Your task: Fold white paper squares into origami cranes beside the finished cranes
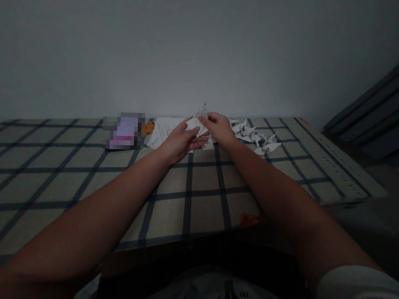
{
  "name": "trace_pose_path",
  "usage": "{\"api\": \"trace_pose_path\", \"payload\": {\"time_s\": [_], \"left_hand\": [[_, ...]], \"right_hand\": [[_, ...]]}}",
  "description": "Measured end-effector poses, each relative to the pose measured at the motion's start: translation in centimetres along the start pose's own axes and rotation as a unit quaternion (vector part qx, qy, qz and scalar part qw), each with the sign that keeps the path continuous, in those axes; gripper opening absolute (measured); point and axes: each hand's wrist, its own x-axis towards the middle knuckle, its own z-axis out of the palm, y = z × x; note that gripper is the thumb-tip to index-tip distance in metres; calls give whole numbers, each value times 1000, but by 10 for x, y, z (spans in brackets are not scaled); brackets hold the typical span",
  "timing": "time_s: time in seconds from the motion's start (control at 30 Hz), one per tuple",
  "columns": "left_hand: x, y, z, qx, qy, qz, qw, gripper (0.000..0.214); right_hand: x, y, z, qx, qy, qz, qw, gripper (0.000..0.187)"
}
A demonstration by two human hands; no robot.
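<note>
White folded-paper piece with a thin upright point (201, 120): held between both hands, toward the far side of the table, before the plain grey wall (203, 49).

Grip. Left hand (180, 142): palm up, fingers stretched beneath the paper, thumb laid on its lower left part; lightly closed on it. Right hand (221, 128): thumb and bent fingers pinching its right side; exact contact partly hidden.

Risks (judgement). Left: too heavy a thumb could crush the lower flap. Middle: uneven pull between the hands could bend or tear the thin point; dim light could cause a misread fold. Right: a careless wrist movement could knock or flatten the jumbled heap of spiky white folded papers (252, 136) just beside it.

Surroundings. Flat purple-and-pink rectangular object (124, 131): pixelated, identity cannot be told. Small orange item (148, 128): just right of it, shape unclear. White paper sheets with faint markings (161, 130): partly covered by the left hand. Beige cloth with dark blue checks (169, 214): beneath everything. Second orange item (247, 219): front edge, beside the bare right forearm (276, 187). Dark grey draped fabric (377, 107): far right.

Obstruction: sheets by the left hand, heap by the right, leave limited elbow room.
</note>
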Motion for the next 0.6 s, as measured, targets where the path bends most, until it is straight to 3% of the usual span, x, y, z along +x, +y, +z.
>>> {"api": "trace_pose_path", "payload": {"time_s": [0.2,0.6], "left_hand": [[1,-1,1,-13,16,13,1000,37],[6,-7,-2,62,34,60,996,51]], "right_hand": [[0,1,-2,-12,1,-11,1000,37],[0,2,0,-25,4,-15,1000,34]]}}
